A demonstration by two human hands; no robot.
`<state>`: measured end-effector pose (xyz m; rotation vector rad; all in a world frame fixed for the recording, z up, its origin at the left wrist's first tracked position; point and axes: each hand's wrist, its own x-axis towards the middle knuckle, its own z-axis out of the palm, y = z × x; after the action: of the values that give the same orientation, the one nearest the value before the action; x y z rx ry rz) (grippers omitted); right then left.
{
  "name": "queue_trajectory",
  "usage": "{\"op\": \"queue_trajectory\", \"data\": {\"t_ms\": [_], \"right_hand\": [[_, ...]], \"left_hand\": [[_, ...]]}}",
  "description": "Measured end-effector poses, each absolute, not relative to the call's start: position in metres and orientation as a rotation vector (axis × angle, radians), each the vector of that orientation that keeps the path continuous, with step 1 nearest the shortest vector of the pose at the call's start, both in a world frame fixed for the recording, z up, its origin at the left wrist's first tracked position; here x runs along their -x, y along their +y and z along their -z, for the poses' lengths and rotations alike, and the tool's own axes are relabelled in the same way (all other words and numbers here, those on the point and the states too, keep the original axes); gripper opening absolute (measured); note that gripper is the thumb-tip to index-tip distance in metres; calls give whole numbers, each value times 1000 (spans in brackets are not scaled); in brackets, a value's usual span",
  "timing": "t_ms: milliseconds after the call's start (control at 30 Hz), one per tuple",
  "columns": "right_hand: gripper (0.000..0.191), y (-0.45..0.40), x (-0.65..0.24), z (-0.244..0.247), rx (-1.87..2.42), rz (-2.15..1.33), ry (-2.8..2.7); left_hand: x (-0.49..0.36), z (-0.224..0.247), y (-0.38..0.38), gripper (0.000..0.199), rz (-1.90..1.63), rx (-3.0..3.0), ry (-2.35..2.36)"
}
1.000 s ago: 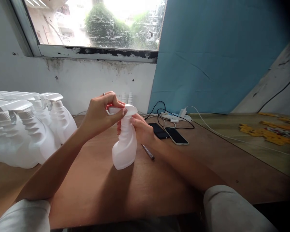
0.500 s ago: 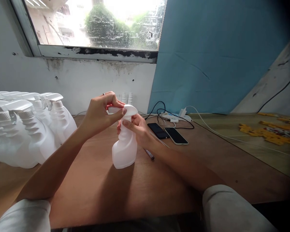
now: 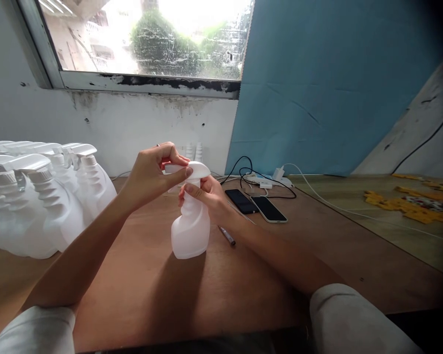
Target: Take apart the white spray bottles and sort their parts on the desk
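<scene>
– Near the centre of the frame, what stood between the hands?

– A translucent white plastic spray bottle with a narrow waist and swept shoulders (image 3: 190,238), upright, its base apparently on the brown wooden tabletop (image 3: 129,295). A smooth white plastic sprayer head with a rounded back (image 3: 201,170) sat on top.

– State of the hands?

– Both closed on it. The left hand (image 3: 155,167) pinched the sprayer head between thumb and fingers. The right hand (image 3: 217,199) curled round the neck, thumb across the front just below the head. Could not tell whether its fingers also touched the collar; hidden.

– How would you have rated the handling?

– Light, I judged; no liquid line showed. Walls likely thin, so the belly would have given under a hard squeeze. The sprayer head looked stiffer but slick. Hardly fragile, though top-heavy if bumped.

– Best hold?

– Round the neck, where the narrowing kept fingers from sliding; for the head, a pinch on its flanks.

– Nearby?

– A cluster of matching white plastic bottles with sprayer heads (image 3: 64,211), left edge of frame; a slim dark pen (image 3: 227,236), right of the bottle, apart from it.
</scene>
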<state>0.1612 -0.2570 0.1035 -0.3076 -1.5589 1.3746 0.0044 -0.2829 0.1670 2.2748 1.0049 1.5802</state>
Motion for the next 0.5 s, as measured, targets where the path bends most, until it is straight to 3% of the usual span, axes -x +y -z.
{"op": "queue_trajectory", "data": {"t_ms": [167,400,500], "right_hand": [[34,-251,-177,-117,333,-1498,-1749],[52,-236,-187,-120,253,-1693,-1855],[35,-236,-182,-115,265,-1616,-1832]], "left_hand": [[6,-177,-287,17,-1513,-2293,896],[47,-207,-321,14,-1684,-2311,1004],[64,-207,-333,22,-1420,-2415,1137]]}}
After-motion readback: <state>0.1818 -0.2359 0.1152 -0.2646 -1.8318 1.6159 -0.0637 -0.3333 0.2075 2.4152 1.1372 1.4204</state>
